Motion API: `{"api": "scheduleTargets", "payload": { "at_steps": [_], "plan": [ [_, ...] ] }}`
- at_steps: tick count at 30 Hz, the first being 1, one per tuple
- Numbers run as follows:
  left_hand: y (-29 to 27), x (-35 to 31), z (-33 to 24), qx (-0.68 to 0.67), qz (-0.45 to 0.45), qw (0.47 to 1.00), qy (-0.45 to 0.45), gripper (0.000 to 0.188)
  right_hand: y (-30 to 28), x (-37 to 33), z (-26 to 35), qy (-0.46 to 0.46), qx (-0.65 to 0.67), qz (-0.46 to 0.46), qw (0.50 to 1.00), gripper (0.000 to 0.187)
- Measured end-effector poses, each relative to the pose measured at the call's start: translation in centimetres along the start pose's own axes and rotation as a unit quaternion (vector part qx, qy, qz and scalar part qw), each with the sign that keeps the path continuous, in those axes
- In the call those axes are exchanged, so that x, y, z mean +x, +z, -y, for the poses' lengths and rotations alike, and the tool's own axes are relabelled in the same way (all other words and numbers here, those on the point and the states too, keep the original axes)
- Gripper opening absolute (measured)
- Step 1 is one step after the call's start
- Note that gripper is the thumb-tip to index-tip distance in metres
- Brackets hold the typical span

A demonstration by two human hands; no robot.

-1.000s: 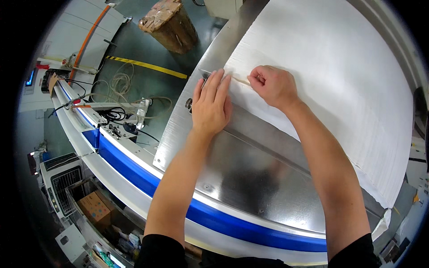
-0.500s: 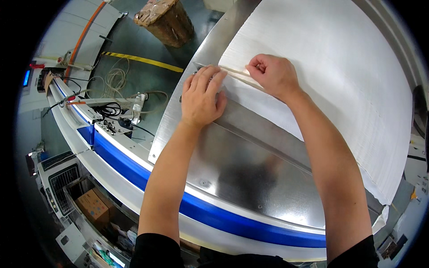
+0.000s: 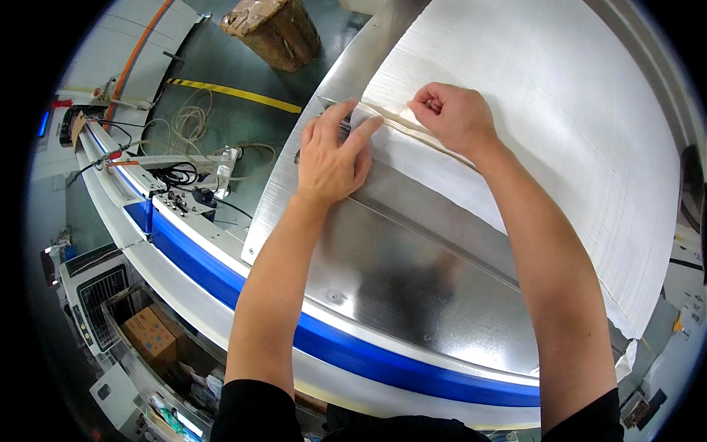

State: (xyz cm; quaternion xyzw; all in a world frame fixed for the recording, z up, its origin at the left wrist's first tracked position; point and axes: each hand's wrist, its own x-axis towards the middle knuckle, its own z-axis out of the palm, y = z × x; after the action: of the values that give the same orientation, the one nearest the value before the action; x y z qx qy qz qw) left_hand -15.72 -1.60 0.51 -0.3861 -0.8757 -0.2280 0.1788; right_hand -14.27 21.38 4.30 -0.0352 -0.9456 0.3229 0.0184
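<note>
Sheets of white material point(image 3: 567, 125) lie piled on the metal counter point(image 3: 412, 272), their near edges loosened beside the left corner. From my remote seat I see the left hand point(image 3: 329, 157) there, fingers spread, one fingertip at those edges; the right hand point(image 3: 458, 121) is farther in, thumb and fingers drawn together, though I cannot tell whether it pinches a layer. I judge the loosening partial: most of the pile lies flat.
</note>
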Motion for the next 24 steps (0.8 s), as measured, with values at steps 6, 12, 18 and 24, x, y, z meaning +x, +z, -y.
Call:
{"api": "scheduleTargets", "payload": {
  "at_steps": [6,12,18,24],
  "plan": [
    [-0.1,0.0,0.0,0.018,0.010,1.000,0.013,0.046,-0.2,0.0,0.0,-0.011,-0.003,-0.002,1.000,0.021],
    [-0.6,-1.0,-0.2,0.019,0.013,1.000,0.008,0.044,-0.2,0.0,0.0,-0.007,0.011,-0.003,1.000,0.021],
    [-1.2,-1.3,-0.6,0.017,0.022,1.000,-0.011,0.046,-0.1,0.1,0.0,0.000,0.016,-0.002,1.000,0.021],
    [-0.3,0.1,-1.1,0.031,-0.002,0.999,-0.022,0.042,0.0,0.1,0.0,0.011,0.026,-0.001,1.000,0.021]
  ]
}}
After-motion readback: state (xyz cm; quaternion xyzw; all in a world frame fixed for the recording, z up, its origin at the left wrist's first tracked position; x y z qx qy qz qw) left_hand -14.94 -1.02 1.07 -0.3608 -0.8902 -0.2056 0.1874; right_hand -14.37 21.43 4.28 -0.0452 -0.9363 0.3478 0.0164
